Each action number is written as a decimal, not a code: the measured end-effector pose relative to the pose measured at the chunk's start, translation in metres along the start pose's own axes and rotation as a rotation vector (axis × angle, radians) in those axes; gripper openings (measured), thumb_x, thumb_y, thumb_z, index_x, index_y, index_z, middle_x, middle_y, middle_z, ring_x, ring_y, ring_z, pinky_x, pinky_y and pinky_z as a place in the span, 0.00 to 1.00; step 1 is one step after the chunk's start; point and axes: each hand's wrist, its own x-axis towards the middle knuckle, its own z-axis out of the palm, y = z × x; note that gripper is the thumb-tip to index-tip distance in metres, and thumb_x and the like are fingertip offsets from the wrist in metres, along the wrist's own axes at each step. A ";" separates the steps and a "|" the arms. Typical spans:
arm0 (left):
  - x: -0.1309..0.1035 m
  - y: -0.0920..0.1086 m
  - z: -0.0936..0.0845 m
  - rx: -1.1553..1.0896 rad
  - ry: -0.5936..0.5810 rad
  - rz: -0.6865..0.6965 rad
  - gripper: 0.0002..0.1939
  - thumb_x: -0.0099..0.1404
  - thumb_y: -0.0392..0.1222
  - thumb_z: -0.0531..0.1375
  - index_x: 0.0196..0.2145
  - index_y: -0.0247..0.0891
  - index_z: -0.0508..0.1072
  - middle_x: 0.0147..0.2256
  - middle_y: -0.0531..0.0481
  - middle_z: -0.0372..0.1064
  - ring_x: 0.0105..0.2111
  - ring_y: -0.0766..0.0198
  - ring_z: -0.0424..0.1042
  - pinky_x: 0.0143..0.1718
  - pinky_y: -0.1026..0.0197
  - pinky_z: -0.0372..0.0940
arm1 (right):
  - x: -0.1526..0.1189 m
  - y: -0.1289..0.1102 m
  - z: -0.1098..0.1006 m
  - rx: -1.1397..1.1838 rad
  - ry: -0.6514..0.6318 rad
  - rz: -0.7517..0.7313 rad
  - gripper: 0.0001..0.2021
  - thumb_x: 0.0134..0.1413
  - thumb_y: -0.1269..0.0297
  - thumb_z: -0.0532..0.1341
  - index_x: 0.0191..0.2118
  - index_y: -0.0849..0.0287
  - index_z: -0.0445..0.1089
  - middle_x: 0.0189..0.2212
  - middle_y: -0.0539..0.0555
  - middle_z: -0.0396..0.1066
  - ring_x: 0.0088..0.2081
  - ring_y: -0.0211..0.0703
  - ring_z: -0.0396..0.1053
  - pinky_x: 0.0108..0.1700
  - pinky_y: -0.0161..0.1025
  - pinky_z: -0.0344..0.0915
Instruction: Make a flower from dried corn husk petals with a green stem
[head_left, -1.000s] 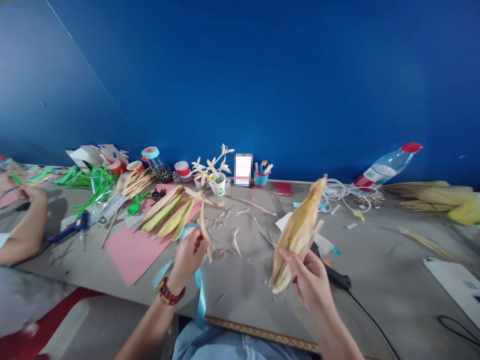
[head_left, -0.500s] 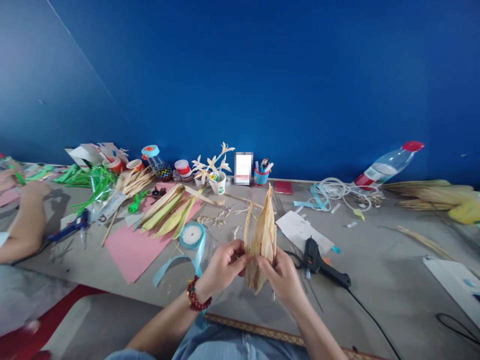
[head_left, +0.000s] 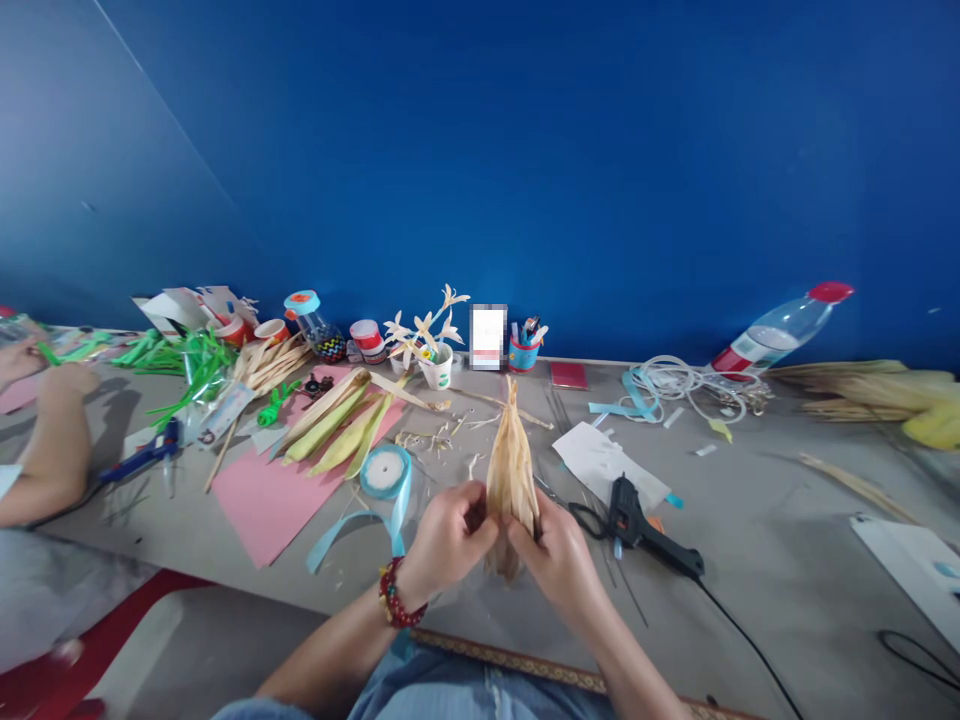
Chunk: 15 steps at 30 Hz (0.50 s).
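Observation:
A dry, pale tan corn husk (head_left: 511, 455) stands upright between my two hands, gathered to a narrow tip at the top. My left hand (head_left: 459, 530) pinches its lower left side with thumb and fingers. On the other side, my right hand (head_left: 553, 545) grips the lower right edge, thumb in front and fingers behind. The husk's bottom end pokes out below both thumbs. To the left of my hands lies a roll of light blue ribbon (head_left: 385, 471). A black glue gun (head_left: 649, 528) rests on the table to the right.
Greenish husks (head_left: 337, 430) lie on pink paper (head_left: 274, 510) at left. White husk flowers stand in a cup (head_left: 437, 372) near the wall. A tilted bottle (head_left: 780, 332), white cord (head_left: 667, 385) and more husks (head_left: 870, 390) are at right. Another person's arm (head_left: 56, 430) is far left.
The loose strip at the husk's left has been drawn in against the rest, so the husk looks narrower. My right hand has shifted slightly left, with both hands still gripping.

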 end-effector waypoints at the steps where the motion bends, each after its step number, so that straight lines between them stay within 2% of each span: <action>1: 0.000 0.001 0.000 0.036 0.009 0.003 0.04 0.60 0.36 0.56 0.27 0.38 0.66 0.23 0.54 0.63 0.23 0.66 0.61 0.25 0.64 0.55 | -0.001 0.001 0.001 -0.007 -0.003 0.003 0.06 0.58 0.64 0.54 0.33 0.59 0.66 0.24 0.50 0.70 0.25 0.43 0.67 0.29 0.35 0.61; 9: -0.003 0.006 0.002 0.238 0.072 0.024 0.07 0.60 0.37 0.56 0.26 0.41 0.60 0.21 0.54 0.63 0.23 0.64 0.64 0.26 0.63 0.53 | -0.003 0.002 0.007 -0.040 0.030 -0.024 0.08 0.58 0.63 0.54 0.31 0.59 0.66 0.24 0.52 0.71 0.26 0.45 0.68 0.30 0.36 0.62; 12: 0.001 -0.004 0.003 0.308 0.113 0.027 0.08 0.60 0.37 0.55 0.25 0.41 0.58 0.21 0.55 0.62 0.23 0.64 0.63 0.26 0.63 0.53 | -0.006 -0.003 0.006 -0.001 0.055 -0.062 0.08 0.58 0.63 0.55 0.29 0.58 0.66 0.22 0.50 0.68 0.24 0.42 0.66 0.28 0.35 0.62; 15: 0.004 -0.026 -0.007 0.358 0.144 0.011 0.08 0.61 0.37 0.53 0.25 0.41 0.57 0.21 0.56 0.61 0.23 0.65 0.62 0.27 0.64 0.54 | -0.009 -0.001 -0.007 0.094 0.130 -0.041 0.10 0.54 0.62 0.59 0.24 0.58 0.66 0.19 0.49 0.65 0.21 0.40 0.63 0.25 0.34 0.61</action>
